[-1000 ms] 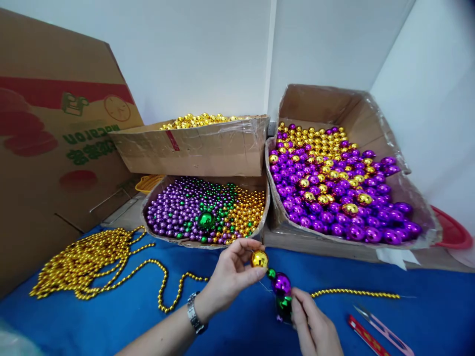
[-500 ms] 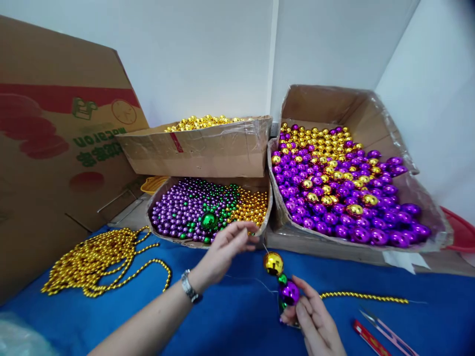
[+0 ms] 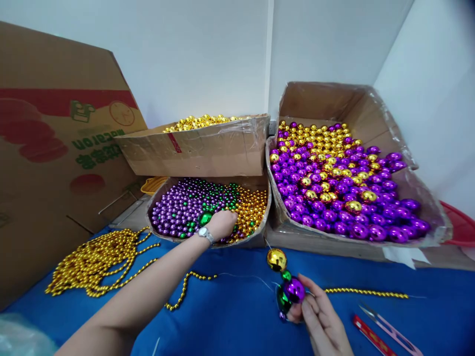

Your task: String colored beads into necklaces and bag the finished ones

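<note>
My right hand [image 3: 319, 316] pinches a string of large shiny beads [image 3: 295, 290] above the blue cloth. A gold bead tops the string, with a small green one below it, then a purple one; a larger green bead and a small purple one hang beside these. Thin thread sticks up past the gold bead. Reaching forward, my left hand [image 3: 222, 225] is down in the low box of small beads [image 3: 178, 207], among green and gold ones, beside a big green bead [image 3: 205, 218]. Its fingers are curled, and the tips are hidden.
A pile of gold bead strands [image 3: 92, 262] lies left. Pink-handled snips [image 3: 393, 333] and a red packet [image 3: 373, 336] lie right, near a gold strand [image 3: 365, 293]. Behind stand a box of purple and gold balls [image 3: 341, 198], a raised box [image 3: 200, 153] and a tall carton [image 3: 67, 148].
My left hand has moved from above the blue cloth forward into the small-bead box. The right hand stays almost in place, still holding the bead string.
</note>
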### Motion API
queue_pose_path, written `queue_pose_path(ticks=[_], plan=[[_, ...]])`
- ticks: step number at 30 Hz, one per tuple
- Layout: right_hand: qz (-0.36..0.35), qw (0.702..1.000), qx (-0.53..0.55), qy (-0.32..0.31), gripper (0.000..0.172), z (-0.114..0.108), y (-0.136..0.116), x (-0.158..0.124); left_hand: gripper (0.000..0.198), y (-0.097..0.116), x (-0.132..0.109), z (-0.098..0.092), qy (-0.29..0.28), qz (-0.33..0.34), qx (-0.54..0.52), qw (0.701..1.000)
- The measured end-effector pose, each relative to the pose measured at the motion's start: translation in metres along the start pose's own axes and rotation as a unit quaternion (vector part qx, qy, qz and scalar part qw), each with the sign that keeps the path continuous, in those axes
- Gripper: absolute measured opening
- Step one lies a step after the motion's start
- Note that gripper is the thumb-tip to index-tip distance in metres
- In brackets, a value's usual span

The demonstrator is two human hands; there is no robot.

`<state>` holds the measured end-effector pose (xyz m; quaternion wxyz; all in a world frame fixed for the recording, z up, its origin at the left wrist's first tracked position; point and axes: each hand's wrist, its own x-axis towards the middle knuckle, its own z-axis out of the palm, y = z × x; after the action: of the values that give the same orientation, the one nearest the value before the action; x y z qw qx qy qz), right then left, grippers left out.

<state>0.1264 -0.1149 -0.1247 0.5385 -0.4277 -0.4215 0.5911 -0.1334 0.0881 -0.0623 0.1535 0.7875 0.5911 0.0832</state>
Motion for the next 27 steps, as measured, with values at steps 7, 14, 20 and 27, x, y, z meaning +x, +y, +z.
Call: queue_pose_path(ticks=[7, 14, 20, 27], plan=[[0.006, 0.999, -0.005, 0.054, 0.05, 0.014, -0.007, -0.002, 0.017, 0.006, 0.006, 0.006, -0.003, -0.012, -0.082, 0.997], [-0.009, 0.993, -0.086, 0.079, 0.051, 0.02, -0.014, -0.003, 0.03, 0.041, -0.036, -0.019, 0.024, 0.034, -0.355, 0.934], [-0.038, 0.987, -0.128, 0.089, 0.049, 0.024, -0.016, -0.001, 0.02, 0.065, -0.072, -0.022, -0.025, -0.047, -0.72, 0.691], [-0.037, 0.986, -0.15, 0.068, 0.047, 0.021, -0.017, -0.004, 0.015, 0.071, -0.083, -0.019, -0.021, -0.08, -0.759, 0.645]])
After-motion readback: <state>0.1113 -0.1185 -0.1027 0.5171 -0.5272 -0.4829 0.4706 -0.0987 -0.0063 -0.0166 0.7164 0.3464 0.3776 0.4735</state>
